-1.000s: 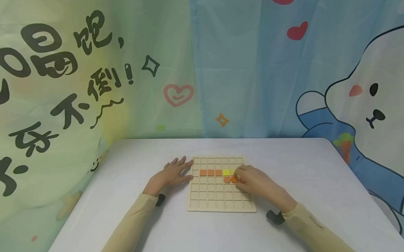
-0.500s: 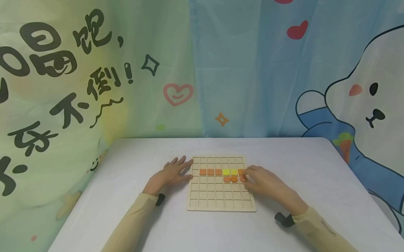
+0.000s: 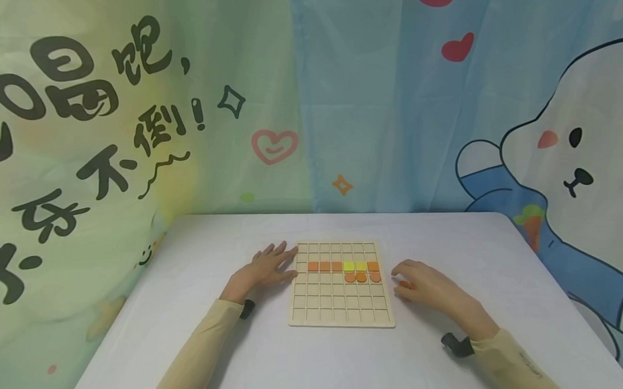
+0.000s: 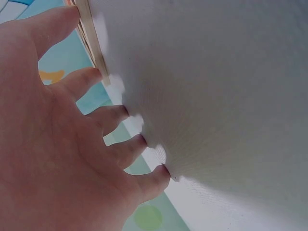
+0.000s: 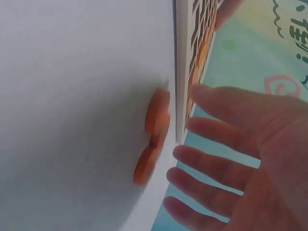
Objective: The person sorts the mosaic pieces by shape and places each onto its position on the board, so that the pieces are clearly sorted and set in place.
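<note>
A square wooden grid board point(image 3: 318, 309) lies on the white table. One row holds orange square tiles point(image 3: 325, 266) and yellow square tiles point(image 3: 355, 266). Just below that row, toward its right end, sit three orange discs point(image 3: 361, 277). My left hand point(image 3: 265, 270) spreads its fingers at the board's left side, thumb and index fingertips against the edge. To the right of the board, my right hand point(image 3: 432, 284) hovers with relaxed fingers and holds nothing. Orange round pieces point(image 5: 158, 113) lie on the table near it in the right wrist view; in the head view the hand hides them.
The white table point(image 3: 346, 367) runs back to a printed curtain point(image 3: 356, 104) with hearts, lettering and a cartoon bear. A dark wrist device point(image 3: 458, 345) hangs under the right forearm.
My right hand has moved right, off the board, uncovering an orange square at the row's right end and the rightmost orange disc. My left hand has stayed at the board's edge.
</note>
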